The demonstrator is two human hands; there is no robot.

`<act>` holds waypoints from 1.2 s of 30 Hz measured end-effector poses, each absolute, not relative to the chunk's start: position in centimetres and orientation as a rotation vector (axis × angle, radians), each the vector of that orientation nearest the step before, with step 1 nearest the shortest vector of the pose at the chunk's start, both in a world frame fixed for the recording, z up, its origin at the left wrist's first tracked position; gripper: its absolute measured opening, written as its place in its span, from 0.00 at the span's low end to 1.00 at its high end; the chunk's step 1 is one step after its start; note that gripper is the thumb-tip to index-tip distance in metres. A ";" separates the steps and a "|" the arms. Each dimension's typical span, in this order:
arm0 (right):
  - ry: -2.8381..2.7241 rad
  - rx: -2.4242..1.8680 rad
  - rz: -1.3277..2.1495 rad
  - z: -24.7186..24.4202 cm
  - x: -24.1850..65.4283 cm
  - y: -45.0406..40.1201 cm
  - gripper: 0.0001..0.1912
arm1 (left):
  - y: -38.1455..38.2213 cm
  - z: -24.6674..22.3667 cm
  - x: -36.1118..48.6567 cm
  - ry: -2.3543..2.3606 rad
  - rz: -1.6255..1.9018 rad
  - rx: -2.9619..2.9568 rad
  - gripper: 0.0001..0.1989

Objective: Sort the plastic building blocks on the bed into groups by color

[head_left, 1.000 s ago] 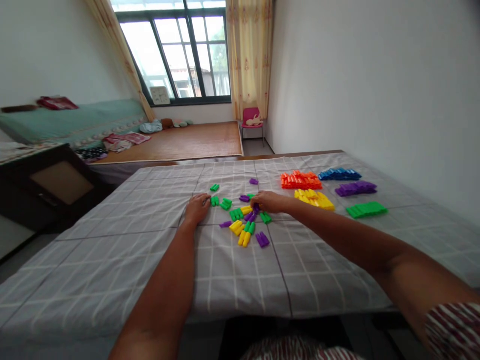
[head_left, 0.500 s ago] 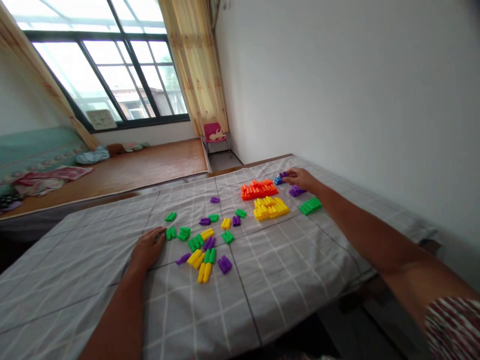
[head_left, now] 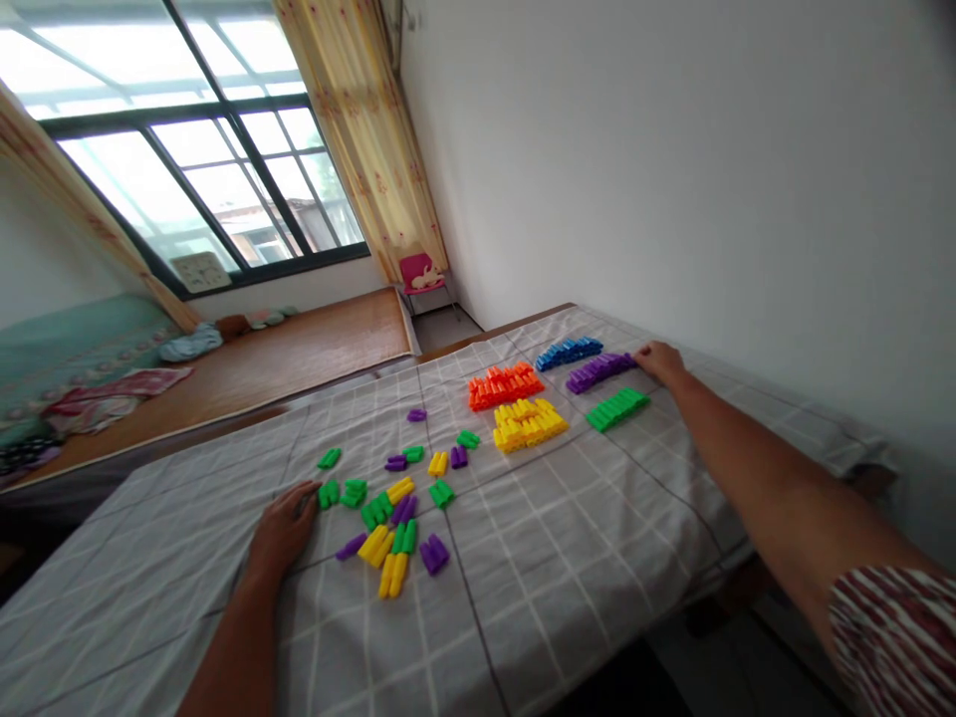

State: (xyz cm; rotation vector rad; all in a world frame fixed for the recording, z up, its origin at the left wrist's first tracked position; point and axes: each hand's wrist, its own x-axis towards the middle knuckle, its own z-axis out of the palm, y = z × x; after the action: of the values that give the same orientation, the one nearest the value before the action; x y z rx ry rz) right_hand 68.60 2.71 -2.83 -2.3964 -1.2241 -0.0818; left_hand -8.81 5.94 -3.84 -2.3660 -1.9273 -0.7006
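- Head view, right hand [head_left: 661, 360]: right of centre, at the right-hand end of the purple row [head_left: 599, 371]. Thumb and fingers were drawn together at the tips; whether a piece sat between them could not be told.
- Left hand [head_left: 284, 528]: lower left, low over the checked cloth [head_left: 568, 558], fingers slightly apart, nothing seen in them, just beside a small green piece [head_left: 329, 494].
- Grouped stock, right of centre: blue row [head_left: 569, 353] uppermost; purple row below it; green row [head_left: 616, 408] lowest on the right; orange pile [head_left: 505, 386] and yellow pile [head_left: 530, 424] to their left.
- Loose stock, lower left to centre: scattered green, yellow and purple pieces, among them a purple piece [head_left: 433, 555] and a yellow piece [head_left: 392, 575].
- Step in hand, as judged: a piece was being set or straightened at the end of the purple row.
- Call of the next move, as judged: a light parting of the right fingertips, clear of the close-packed row.
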 end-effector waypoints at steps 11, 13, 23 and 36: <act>-1.102 -2.337 -0.248 -0.5 66.9 1.6 0.20 | 5.8 -3.9 -8.5 -1.921 -0.726 -2.379 0.21; -1.166 -2.140 -0.331 1.4 64.2 2.0 0.19 | 5.5 -3.9 -8.2 -1.925 -0.725 -2.370 0.21; -2.329 -1.160 0.317 5.4 36.0 0.6 0.11 | 4.4 -4.1 -7.1 -1.938 -0.760 -2.358 0.18; -2.706 -1.287 -0.019 1.5 21.0 5.2 0.13 | 3.9 -4.5 -7.0 -1.961 -0.855 -2.337 0.15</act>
State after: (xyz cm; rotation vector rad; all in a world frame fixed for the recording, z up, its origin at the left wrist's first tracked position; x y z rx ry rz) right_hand 21.02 5.24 1.49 -1.2871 -2.7057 -0.0190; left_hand -6.98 3.93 -4.45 -2.3372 -1.9609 -0.8545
